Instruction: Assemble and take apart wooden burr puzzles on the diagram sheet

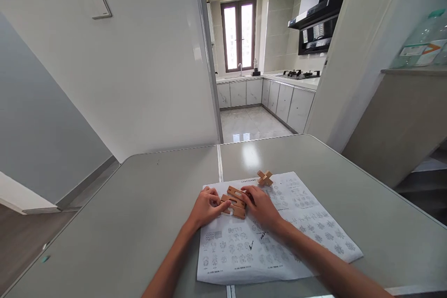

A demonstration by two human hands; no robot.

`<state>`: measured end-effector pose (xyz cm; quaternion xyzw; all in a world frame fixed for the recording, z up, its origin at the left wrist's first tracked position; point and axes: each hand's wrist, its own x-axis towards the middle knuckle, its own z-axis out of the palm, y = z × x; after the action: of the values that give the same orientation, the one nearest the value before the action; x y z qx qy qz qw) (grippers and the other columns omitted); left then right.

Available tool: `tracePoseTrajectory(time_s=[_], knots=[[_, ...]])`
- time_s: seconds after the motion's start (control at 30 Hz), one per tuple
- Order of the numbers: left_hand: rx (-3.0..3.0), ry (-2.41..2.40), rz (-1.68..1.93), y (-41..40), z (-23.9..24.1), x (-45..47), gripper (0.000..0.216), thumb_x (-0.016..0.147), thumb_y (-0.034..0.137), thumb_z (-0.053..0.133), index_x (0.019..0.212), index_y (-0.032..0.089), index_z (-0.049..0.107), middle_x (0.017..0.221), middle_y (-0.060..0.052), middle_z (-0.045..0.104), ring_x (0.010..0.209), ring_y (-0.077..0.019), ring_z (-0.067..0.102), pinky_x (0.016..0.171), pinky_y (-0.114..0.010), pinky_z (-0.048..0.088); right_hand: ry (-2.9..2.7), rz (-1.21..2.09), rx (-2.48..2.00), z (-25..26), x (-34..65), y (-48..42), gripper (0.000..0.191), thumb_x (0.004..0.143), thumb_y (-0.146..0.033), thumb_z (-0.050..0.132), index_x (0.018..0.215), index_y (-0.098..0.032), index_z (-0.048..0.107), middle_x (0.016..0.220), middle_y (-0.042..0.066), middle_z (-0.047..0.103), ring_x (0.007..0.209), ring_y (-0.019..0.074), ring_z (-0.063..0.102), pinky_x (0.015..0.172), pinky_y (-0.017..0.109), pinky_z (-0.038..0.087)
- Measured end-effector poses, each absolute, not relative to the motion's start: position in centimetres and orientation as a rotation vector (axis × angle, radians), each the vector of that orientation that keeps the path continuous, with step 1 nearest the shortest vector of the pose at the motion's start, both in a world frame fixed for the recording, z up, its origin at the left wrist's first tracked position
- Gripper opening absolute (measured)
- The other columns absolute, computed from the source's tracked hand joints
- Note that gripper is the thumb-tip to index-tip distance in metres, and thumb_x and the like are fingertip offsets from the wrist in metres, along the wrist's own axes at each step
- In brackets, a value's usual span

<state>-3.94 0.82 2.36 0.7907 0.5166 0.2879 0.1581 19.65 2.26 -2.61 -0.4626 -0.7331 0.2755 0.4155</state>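
Observation:
Both my hands rest on a printed instruction sheet (279, 242) spread on the grey table (139, 223). Between them lie several notched wooden puzzle bars (234, 202), side by side. My left hand (206, 207) is curled, its fingertips pinching the left ends of the bars. My right hand (260, 205) has its fingers closed on the right ends and top of the bars. An assembled wooden cross piece (265, 177) sits apart at the far edge of the sheet.
The table has a seam down its middle (219, 163) and ends just beyond the sheet. Behind it a white wall (139, 79) and an open doorway lead to a kitchen with cabinets (279, 100). A counter with plastic bottles (424, 42) stands at right.

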Motion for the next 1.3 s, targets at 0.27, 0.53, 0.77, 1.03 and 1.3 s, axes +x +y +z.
tracePoseTrajectory(time_s=[0.27,0.53,0.77,1.03,1.3], knots=[[2.365,1.692,0.861,1.6,1.3,-4.5,0.044,0.094,0.056,0.061,0.068,0.021,0.066,0.077,-0.004,0.066,0.080,-0.0218,0.060,0.078,-0.037,0.048,-1.917,0.657,-1.147,-2.1,19.6,1.9,0.025,0.102,-0.032,0.051,0.115,-0.024,0.071,0.110,0.011,0.068,0.101,0.0291,0.064,0.091,0.047,0.051],[2.464,1.428,0.879,0.0,2.0,-2.6,0.024,0.093,0.038,0.068,0.112,0.024,0.062,0.121,-0.009,0.062,0.112,-0.0253,0.059,0.096,-0.040,0.050,-1.995,0.745,-1.022,-1.4,19.6,1.5,0.028,0.104,-0.031,0.048,0.112,-0.025,0.074,0.108,0.009,0.071,0.102,0.0266,0.064,0.091,0.043,0.051],[2.580,1.250,0.762,-0.7,2.4,-1.6,0.047,0.077,0.039,0.084,0.119,0.030,0.066,0.123,-0.007,0.064,0.118,-0.0292,0.057,0.104,-0.046,0.047,-1.948,0.806,-0.996,-1.0,19.5,1.3,0.025,0.105,-0.029,0.046,0.108,-0.023,0.070,0.108,0.009,0.072,0.101,0.0250,0.065,0.090,0.041,0.051],[2.347,1.846,0.949,1.3,0.7,-3.4,0.018,0.085,0.031,0.072,0.102,0.026,0.074,0.105,-0.007,0.065,0.102,-0.0283,0.061,0.093,-0.047,0.048,-1.962,0.748,-1.024,-1.3,19.4,1.3,0.018,0.102,-0.026,0.050,0.108,-0.023,0.066,0.103,0.008,0.069,0.093,0.0246,0.064,0.086,0.041,0.052],[2.448,1.749,0.957,1.0,1.1,-3.5,0.030,0.088,0.028,0.069,0.118,0.027,0.068,0.124,-0.007,0.065,0.120,-0.0295,0.056,0.104,-0.049,0.044,-1.975,0.746,-1.039,-1.0,19.4,1.2,0.018,0.101,-0.022,0.048,0.108,-0.023,0.065,0.105,0.008,0.068,0.091,0.0241,0.064,0.085,0.040,0.052]])
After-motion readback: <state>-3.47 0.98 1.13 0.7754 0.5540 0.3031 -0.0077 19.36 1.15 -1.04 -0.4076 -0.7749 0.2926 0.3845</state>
